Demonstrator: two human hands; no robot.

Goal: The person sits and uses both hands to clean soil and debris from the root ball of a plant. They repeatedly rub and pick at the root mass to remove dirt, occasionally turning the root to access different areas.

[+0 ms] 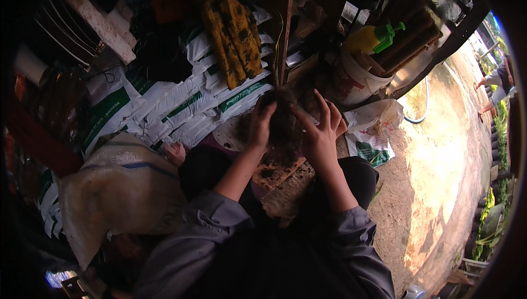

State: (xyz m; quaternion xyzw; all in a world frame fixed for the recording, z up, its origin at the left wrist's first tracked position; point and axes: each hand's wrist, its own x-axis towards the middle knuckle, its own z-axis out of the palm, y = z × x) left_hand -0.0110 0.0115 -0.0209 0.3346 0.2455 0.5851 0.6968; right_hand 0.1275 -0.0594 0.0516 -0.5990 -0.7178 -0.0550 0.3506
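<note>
Though shadowed, a dark, apparently fibrous clump [284, 124] in cupped left hand [262, 124], against wide-fingered right hand [323, 133]

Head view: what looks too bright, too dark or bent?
All in the head view: glare bleaches the pale ground at right; shade swallows detail in the dark brown clump between the bare left hand and bare right hand; the fisheye image curves and fades to black.

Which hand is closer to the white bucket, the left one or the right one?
Right. The right hand is below and a little left of the white bucket. The left hand is farther left, across the dark clump.
</note>
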